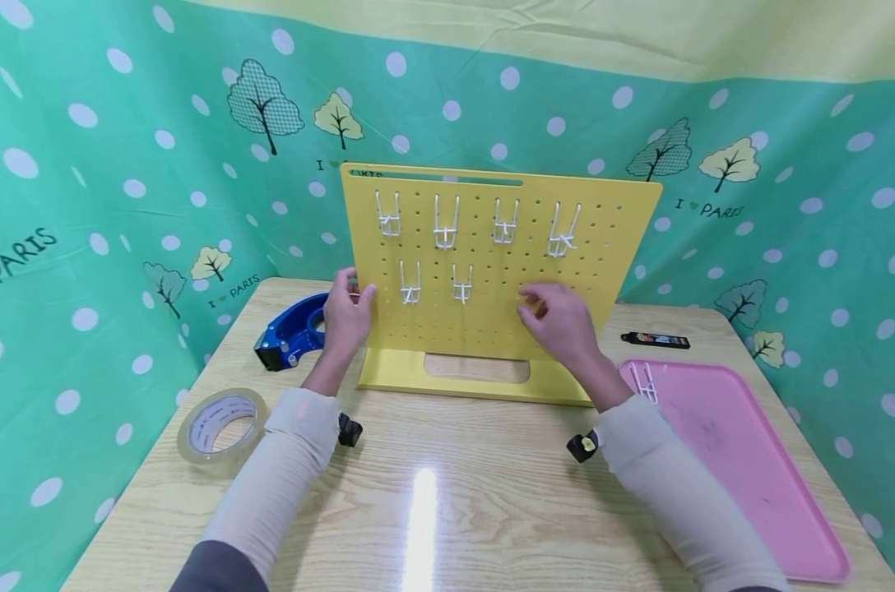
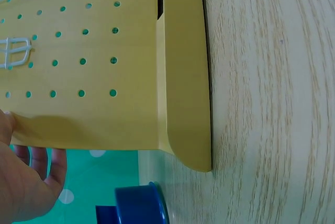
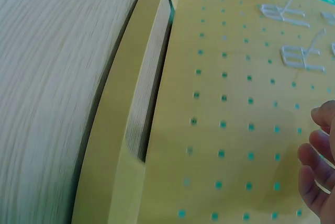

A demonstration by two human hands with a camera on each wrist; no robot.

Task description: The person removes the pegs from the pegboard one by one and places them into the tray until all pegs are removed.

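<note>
A yellow pegboard [image 1: 492, 325] stands upright on its base on the wooden table. White wire hooks [image 1: 445, 238] hang on it in two rows, with two in the lower row. My left hand [image 1: 347, 312] grips the board's left edge, thumb on the front face and fingers behind, as the left wrist view shows. In front of the board's lower right part is my right hand [image 1: 562, 322], its fingers loosely bent close to the holes. Nothing shows between those fingers [image 3: 312, 164] in the right wrist view.
A pink tray [image 1: 744, 460] at the right holds a white wire hook [image 1: 646, 385]. Behind it lies a small black packet [image 1: 655, 339]. On the left are a blue tape dispenser [image 1: 292, 329] and a roll of clear tape [image 1: 196, 427]. A patterned curtain [image 1: 447, 136] stands behind the table.
</note>
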